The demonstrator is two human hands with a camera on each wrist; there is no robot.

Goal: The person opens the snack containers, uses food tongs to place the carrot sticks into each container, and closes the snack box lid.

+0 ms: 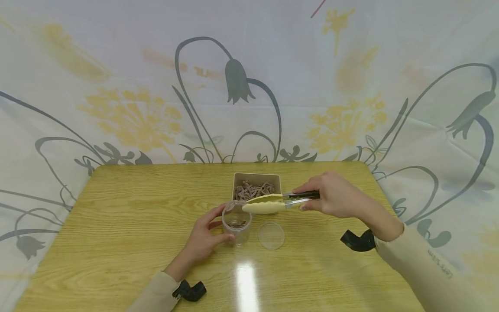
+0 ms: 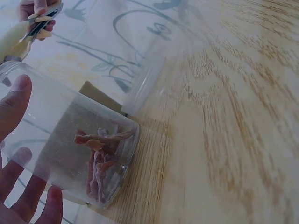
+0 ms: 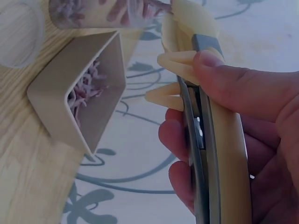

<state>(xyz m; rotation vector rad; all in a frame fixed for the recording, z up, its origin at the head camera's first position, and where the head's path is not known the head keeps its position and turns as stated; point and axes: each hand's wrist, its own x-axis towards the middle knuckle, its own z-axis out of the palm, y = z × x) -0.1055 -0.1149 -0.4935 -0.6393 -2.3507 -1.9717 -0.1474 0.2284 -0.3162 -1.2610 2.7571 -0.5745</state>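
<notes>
"Right hand (image 1: 335,195) first: what's in it?"
"Yellow-tipped tongs (image 1: 269,208), gripped, their tips at the mouth of the clear jar (image 1: 239,237)."
"And the left hand (image 1: 202,238)?"
"Curled round that jar, brown strips (image 2: 99,161) at its bottom."
"Farther out?"
"Just beside it, a round lid (image 1: 271,236) on the bench (image 1: 136,212); behind, a box (image 1: 257,174) of more strips (image 1: 253,190)."

table: wood-grained, rounded far corners (image 1: 128,221) | sheet: pale, behind and beside the table (image 1: 288,26), printed with drooping grey flowers (image 1: 236,80) and yellow blossoms (image 1: 134,119) | glare: bright streak, table's near side (image 1: 246,286)
</notes>
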